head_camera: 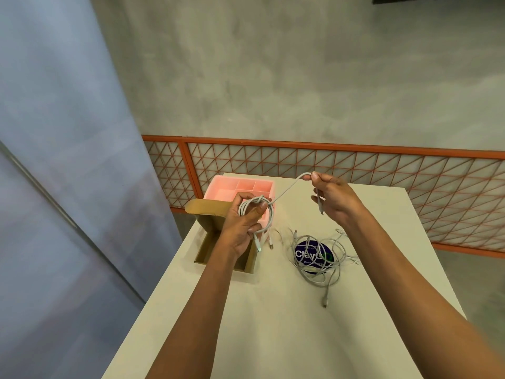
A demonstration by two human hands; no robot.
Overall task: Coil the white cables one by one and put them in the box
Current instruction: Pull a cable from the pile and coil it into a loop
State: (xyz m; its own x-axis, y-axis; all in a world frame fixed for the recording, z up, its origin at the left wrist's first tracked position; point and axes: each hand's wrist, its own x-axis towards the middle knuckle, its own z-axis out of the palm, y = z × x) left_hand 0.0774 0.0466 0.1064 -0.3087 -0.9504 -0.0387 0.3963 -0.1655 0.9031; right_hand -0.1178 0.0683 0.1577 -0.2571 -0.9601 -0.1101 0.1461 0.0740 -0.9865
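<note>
White cable point(287, 190) btwn both hands

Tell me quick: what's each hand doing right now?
Left hand: closed on the coiled white cable.
Right hand: closed, pinching the free end of the same cable.

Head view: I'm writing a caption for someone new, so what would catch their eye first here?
Probably the two hands raised mid-table: the left hand grips a coiled white cable, and the right hand pinches its free end higher up. Next, the pink divided tray and open cardboard box behind and left, then the loose cable tangle over a dark round sticker on the right.
</note>
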